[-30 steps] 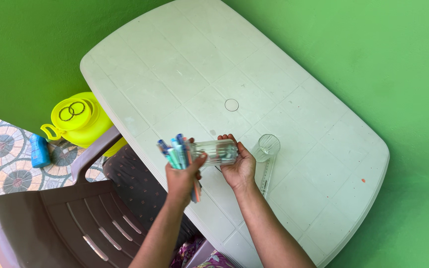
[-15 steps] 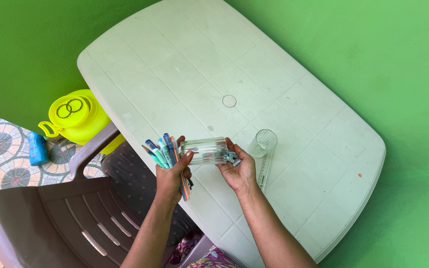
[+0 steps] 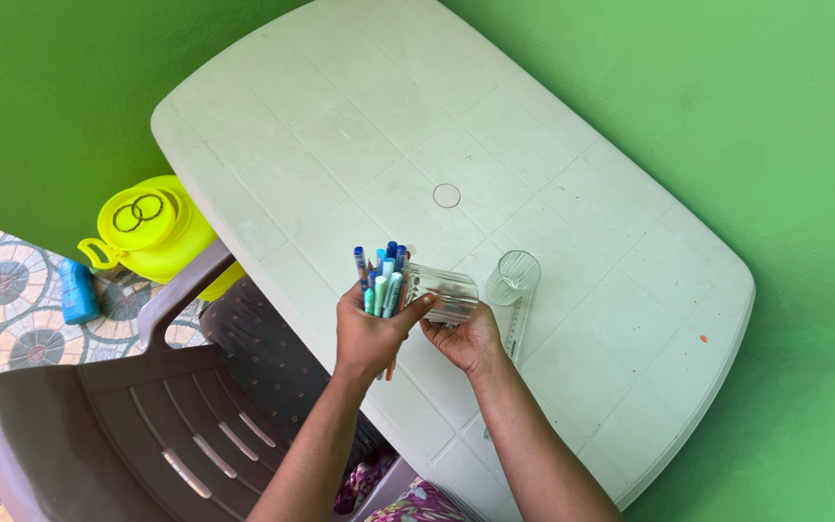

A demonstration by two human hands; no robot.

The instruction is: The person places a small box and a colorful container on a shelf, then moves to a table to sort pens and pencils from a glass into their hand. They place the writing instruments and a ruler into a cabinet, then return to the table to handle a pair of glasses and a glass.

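Head view: left hand [image 3: 367, 333] grips bundle of blue and teal pens [image 3: 381, 280], tips up, just left of ribbed clear glass [image 3: 443, 293], seemingly sideways in right hand [image 3: 464, 338].

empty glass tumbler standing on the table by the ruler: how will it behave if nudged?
The tumbler looks like clear, thin glass, so probably fragile and fairly light. It stands upright with a wide mouth on the smooth plastic table; likely slides before tipping. On its side, it would probably roll.
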